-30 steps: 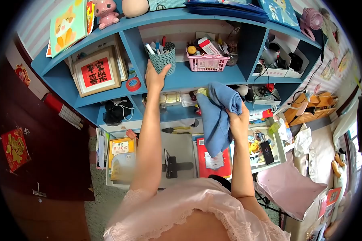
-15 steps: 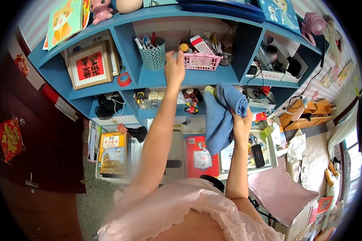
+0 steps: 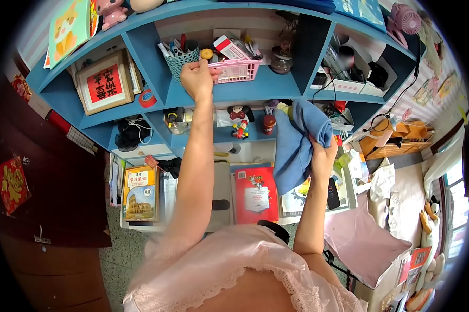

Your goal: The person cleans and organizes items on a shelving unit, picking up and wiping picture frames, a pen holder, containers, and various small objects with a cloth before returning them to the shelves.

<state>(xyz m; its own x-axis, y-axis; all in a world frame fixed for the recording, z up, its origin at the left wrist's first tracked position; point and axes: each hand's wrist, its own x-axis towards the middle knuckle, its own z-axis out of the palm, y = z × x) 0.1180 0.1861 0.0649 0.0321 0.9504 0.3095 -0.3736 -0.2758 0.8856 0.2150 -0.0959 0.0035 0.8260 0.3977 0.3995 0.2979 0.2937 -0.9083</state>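
My left hand (image 3: 197, 80) grips the left end of a pink basket (image 3: 237, 71) on the middle shelf. The basket holds a red and white box and other small items, with a round yellow thing (image 3: 206, 53) near my fingers. Just left of that hand is a teal mesh pen cup (image 3: 182, 60) full of pens. A folded blue cloth (image 3: 297, 148) hangs from my right hand (image 3: 324, 153), whose fingers are closed on it in front of the lower shelf.
A glass jar (image 3: 282, 58) stands right of the basket. Framed red calligraphy (image 3: 105, 83) and red tape (image 3: 147, 98) are at the left. Below lie a red book (image 3: 256, 195), a yellow notebook (image 3: 141, 193) and a phone (image 3: 333, 194). Small figures (image 3: 240, 129) stand on the lower shelf.
My left hand let go of the pen cup, moved right and took hold of the basket. The basket has shifted left, away from the jar. My right hand still holds the cloth.
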